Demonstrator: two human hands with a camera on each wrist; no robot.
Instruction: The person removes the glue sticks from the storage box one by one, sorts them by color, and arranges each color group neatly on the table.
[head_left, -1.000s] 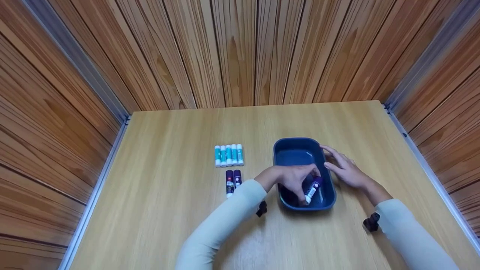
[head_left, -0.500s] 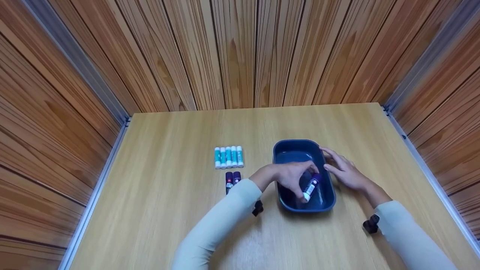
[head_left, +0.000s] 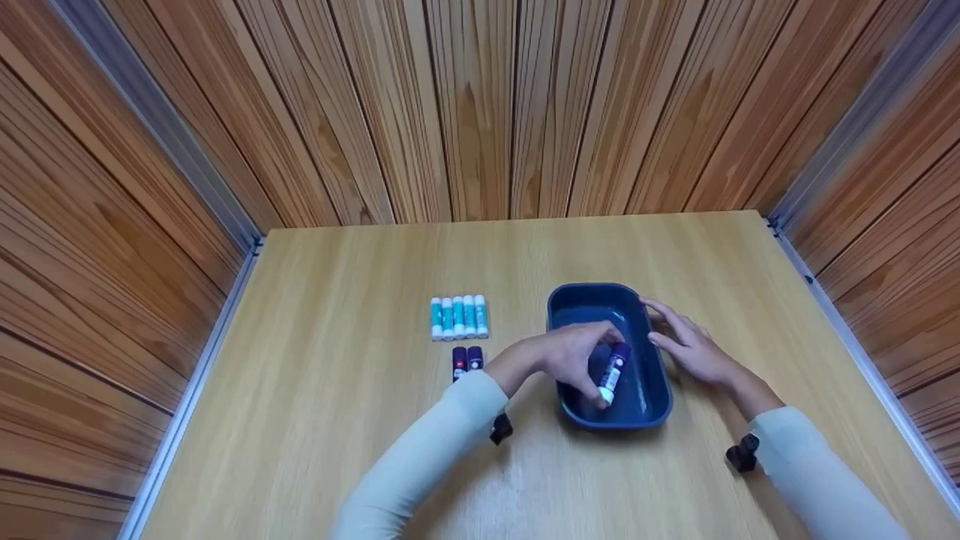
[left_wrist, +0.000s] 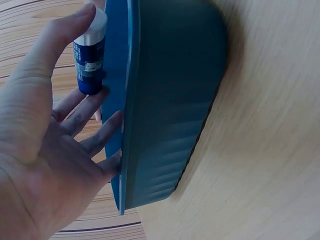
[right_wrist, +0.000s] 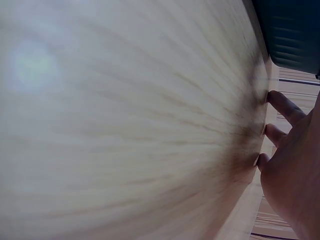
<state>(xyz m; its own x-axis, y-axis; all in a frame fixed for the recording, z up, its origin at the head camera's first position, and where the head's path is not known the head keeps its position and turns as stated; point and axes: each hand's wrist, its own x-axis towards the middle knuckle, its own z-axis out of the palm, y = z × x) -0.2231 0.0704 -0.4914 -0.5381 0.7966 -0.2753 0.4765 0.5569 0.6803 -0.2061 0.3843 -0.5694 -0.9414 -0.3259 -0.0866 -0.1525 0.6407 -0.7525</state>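
A purple glue stick point(head_left: 613, 373) with a white end is pinched lengthwise between the thumb and fingertips of my left hand point(head_left: 571, 355). It is held over the dark blue bin point(head_left: 651, 397), tilted, in the head view. The left wrist view shows the thumb on the white end of the glue stick point(left_wrist: 91, 62) and fingertips at its other end, by the bin's rim point(left_wrist: 131, 90). Beyond the bin's right side, my right hand point(head_left: 696, 349) has extended fingers against the wall. In the right wrist view, several fingertips of that hand point(right_wrist: 292, 160) touch the tabletop.
Left of the bin lies a row of several teal-and-white glue sticks point(head_left: 459, 318). Below them are two purple glue sticks point(head_left: 460, 363), partly hidden by my left sleeve. Wood-panelled walls point(head_left: 480, 112) stand around the table point(head_left: 337, 315).
My left hand has moved slightly left with the purple glue stick, which now stands a little steeper in view. The right hand has stayed at the bin. The head view has shifted slightly.
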